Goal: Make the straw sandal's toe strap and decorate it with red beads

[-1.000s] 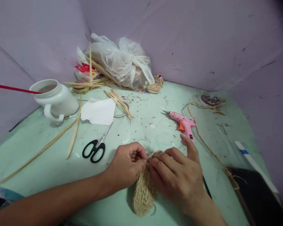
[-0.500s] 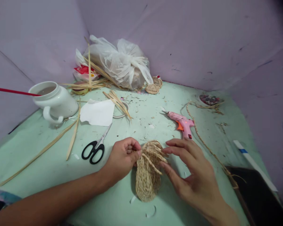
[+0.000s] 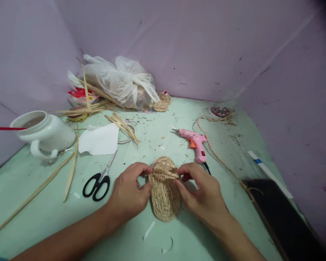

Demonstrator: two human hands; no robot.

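Observation:
Between my hands a small woven straw slipper (image 3: 165, 204) lies on the table, its toe end pointing away from me. A braided strap (image 3: 164, 174) crosses its upper part. My left hand (image 3: 133, 188) is closed at the left edge, thumb and index finger pinching the strap's end there. On the opposite side, my right hand (image 3: 199, 186) pinches the strap's right end between thumb and fingertips. The exact contact under the fingertips is partly hidden. A pink glue gun (image 3: 197, 141) lies just beyond my right hand. Black-handled scissors (image 3: 99, 183) rest left of my left hand.
A white mug-like pot (image 3: 47, 132) with a red stick stands at left. White paper (image 3: 99, 140) and straw strips (image 3: 122, 127) lie behind the scissors. A plastic bag (image 3: 119, 81) sits against the wall. At right are a braided cord (image 3: 220, 157) and a dark flat object (image 3: 282, 217).
My right hand has moved in from hovering beside the slipper and closed on the strap's right side. The strap's loose end, which hung diagonally, now lies across the slipper. The view has shifted right.

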